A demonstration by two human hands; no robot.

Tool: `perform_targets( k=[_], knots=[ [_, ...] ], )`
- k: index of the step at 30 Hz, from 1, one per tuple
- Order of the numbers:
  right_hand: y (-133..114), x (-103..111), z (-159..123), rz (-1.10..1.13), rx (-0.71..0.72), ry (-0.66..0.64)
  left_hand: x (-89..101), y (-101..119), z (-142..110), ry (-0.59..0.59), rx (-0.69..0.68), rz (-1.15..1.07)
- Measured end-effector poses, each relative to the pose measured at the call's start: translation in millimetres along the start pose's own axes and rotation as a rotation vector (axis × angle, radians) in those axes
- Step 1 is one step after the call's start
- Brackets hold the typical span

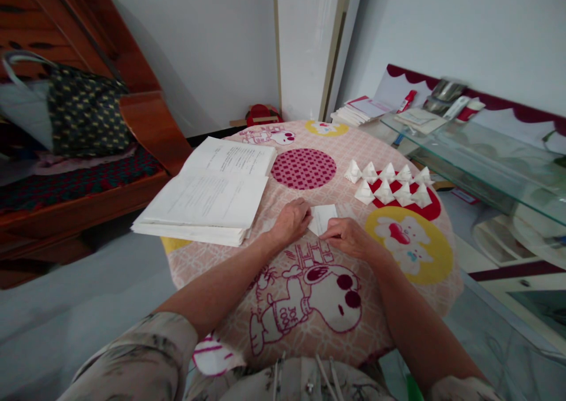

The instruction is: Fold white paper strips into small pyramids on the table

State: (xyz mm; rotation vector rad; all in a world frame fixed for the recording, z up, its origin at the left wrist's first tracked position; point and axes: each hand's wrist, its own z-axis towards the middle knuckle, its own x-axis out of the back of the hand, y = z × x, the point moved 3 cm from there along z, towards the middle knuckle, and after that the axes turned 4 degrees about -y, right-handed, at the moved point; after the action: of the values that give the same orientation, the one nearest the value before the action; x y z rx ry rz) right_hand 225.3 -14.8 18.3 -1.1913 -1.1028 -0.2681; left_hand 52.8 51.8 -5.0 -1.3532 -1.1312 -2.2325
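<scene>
The fingers of both hands, left (292, 218) and right (347, 236), close lightly on opposite edges of the paper (324, 217), apparently keeping it aligned.

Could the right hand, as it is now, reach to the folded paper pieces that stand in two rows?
Probably yes: the right hand is near the folded paper pieces, and only tablecloth shows between, though it is touching a paper sheet.
</scene>
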Motion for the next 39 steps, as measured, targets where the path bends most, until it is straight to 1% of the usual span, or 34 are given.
perform_targets(
  k=[8,12,22,28,32,35,39],
  knots=[
    [-2,2,0,0.050,-0.033,0.035,-1.6,-2,1,0.013,-0.003,-0.016],
    [-1,1,0,0.060,-0.046,0.026,-1.7,-3,1,0.011,0.002,-0.029],
    [0,1,-1,0.047,-0.023,0.038,-0.7,0,2,0.003,0.011,-0.028],
    [-2,-1,1,0.046,-0.050,0.101,0.2,1,2,-0.006,0.001,-0.020],
    [-2,-6,4,-0.030,-0.018,0.123,-1.5,-1,4,-0.007,0.009,-0.003],
    [-3,-10,5,-0.133,0.001,0.109,-2.1,0,4,-0.009,0.007,0.006],
    [-6,-11,6,-0.253,-0.009,0.076,-1.2,1,3,-0.007,0.008,-0.001]
  ],
)
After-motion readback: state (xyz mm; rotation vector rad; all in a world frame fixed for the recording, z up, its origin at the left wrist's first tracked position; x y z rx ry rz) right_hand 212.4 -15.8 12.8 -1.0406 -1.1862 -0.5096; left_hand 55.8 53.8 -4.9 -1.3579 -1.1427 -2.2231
